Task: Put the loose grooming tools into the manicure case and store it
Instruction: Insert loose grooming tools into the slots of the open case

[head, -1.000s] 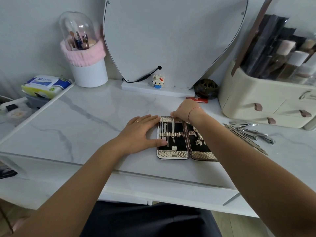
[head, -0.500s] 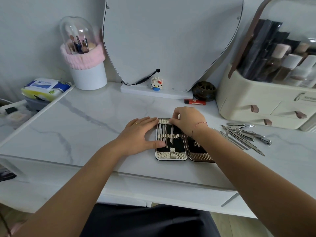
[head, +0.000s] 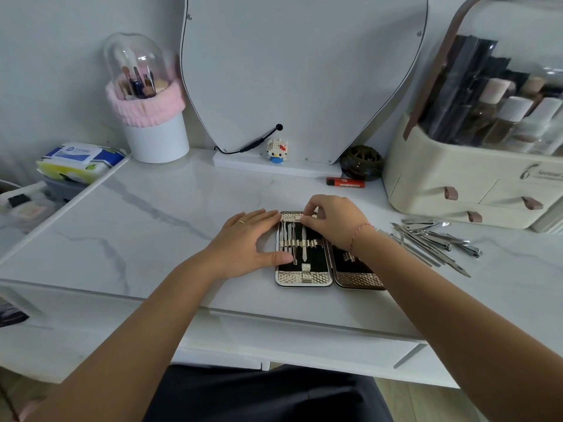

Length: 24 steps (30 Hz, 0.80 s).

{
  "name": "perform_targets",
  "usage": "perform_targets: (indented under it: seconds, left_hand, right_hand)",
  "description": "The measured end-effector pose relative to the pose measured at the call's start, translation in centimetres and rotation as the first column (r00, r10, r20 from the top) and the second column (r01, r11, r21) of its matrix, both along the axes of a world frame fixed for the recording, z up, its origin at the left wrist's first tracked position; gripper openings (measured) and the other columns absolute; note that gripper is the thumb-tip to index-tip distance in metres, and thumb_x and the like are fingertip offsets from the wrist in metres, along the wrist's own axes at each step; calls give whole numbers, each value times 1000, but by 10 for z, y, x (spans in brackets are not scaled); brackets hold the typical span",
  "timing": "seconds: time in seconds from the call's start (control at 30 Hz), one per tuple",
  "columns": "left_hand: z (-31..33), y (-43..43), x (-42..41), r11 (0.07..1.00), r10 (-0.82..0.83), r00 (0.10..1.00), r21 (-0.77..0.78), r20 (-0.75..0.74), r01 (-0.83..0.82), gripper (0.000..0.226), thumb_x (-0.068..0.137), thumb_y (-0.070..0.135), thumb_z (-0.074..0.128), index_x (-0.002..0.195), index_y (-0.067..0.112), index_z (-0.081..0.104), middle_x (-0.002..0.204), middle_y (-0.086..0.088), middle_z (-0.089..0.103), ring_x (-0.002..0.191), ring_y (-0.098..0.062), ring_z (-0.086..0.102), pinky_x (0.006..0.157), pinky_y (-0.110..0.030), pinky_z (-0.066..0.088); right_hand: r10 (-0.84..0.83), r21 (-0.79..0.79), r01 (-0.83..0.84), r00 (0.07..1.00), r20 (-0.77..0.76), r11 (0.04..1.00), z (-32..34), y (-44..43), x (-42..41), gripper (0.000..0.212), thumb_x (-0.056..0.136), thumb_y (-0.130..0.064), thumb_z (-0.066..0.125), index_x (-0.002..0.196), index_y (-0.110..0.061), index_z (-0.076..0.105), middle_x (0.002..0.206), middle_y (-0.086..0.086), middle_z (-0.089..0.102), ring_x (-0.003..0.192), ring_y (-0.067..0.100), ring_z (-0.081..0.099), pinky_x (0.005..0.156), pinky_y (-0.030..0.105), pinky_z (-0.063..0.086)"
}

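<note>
The manicure case (head: 304, 277) lies open on the marble desk, gold-trimmed with a black lining. Several slim metal tools sit under the strap of its left half. My left hand (head: 246, 245) lies flat on the desk against the case's left edge, thumb resting on the lining. My right hand (head: 332, 222) hovers over the far end of the left half, its fingertips pinching the top of a slim metal tool (head: 304, 242) that runs under the strap. My right wrist hides part of the right half. Several loose grooming tools (head: 432, 242) lie in a pile right of the case.
A cream cosmetics organiser with drawers (head: 475, 184) stands at the back right, close behind the loose tools. A mirror (head: 301, 71), a red lighter (head: 345, 182), a dark round jar (head: 362, 162) and a brush holder (head: 152, 117) line the back. Wet wipes (head: 79, 161) sit at left.
My right hand has drawn back from the case's far edge to the top of the left half and now pinches a tool there. My left hand has stayed put.
</note>
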<state>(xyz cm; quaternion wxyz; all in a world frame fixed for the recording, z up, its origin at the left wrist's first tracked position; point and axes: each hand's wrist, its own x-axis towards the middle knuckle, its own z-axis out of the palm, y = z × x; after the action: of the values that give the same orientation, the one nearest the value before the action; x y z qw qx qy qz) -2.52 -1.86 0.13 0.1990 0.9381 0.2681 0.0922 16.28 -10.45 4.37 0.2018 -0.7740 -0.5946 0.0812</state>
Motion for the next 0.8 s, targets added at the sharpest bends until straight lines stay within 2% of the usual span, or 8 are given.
perform_targets:
  seconds: [0.1,0.2,0.23,0.3,0.4,0.5,0.67,0.8]
  left_hand:
    - [0,0,0,1000,-4,1000,-2,5,4,116,52,97,21,147,30,17,155,11,18,143,-5,8,114,-30,0]
    - [-1,0,0,1000,-5,1000,-7,12,5,116,51,97,21,147,31,17,155,11,18,143,-5,8,114,-29,0]
    - [-1,0,-1,1000,-4,1000,-12,17,4,117,51,97,21,147,31,17,155,11,18,143,-5,8,113,-28,0]
    - [-1,0,-1,1000,-2,1000,-21,29,3,118,50,97,22,147,30,18,155,12,18,143,-4,8,113,-26,0]
    - [-1,-1,-1,1000,-3,999,-31,36,4,118,50,97,23,147,30,19,155,13,18,142,-3,7,111,-24,-1]
    - [0,-1,-1,999,2,999,-32,42,0,118,49,97,24,146,31,20,154,13,19,142,-2,8,112,-24,0]
    - [1,-2,-2,999,9,999,-36,43,-8,119,48,98,24,146,31,22,154,13,20,142,-2,9,114,-27,2]
    - [1,-2,-3,999,8,999,-35,37,-7,118,48,98,25,146,31,21,154,12,20,142,-2,9,113,-25,1]
  right_hand:
    - [15,79,-2,986,-163,997,0,-12,4,10,88,-30,59,91,-24,65,64,-3,53,60,10,46,59,25,43]
    - [-10,212,59,975,-223,976,5,-36,19,6,87,-23,62,90,-20,67,56,-6,48,50,7,40,49,9,36]
    - [-52,242,102,977,-208,965,6,-47,29,4,86,-22,64,88,-20,67,56,-6,49,51,7,40,49,9,36]
    - [-170,259,211,970,-172,942,7,-69,51,3,81,-23,69,82,-20,69,64,-1,57,58,11,47,55,19,39]
    - [-318,187,347,933,-170,919,2,-96,78,7,76,-23,74,76,-18,69,68,3,62,66,17,54,59,24,39]
    - [-414,92,431,896,-161,898,-3,-106,87,19,75,-31,75,72,-15,66,63,-1,59,62,14,51,57,25,37]
    - [-493,-31,492,865,-92,870,-5,-99,87,33,74,-39,74,71,-7,69,61,5,58,58,17,48,51,26,34]
    - [-540,-67,536,838,-74,841,-4,-97,86,30,79,-38,69,66,-11,71,51,5,53,50,17,45,47,25,30]
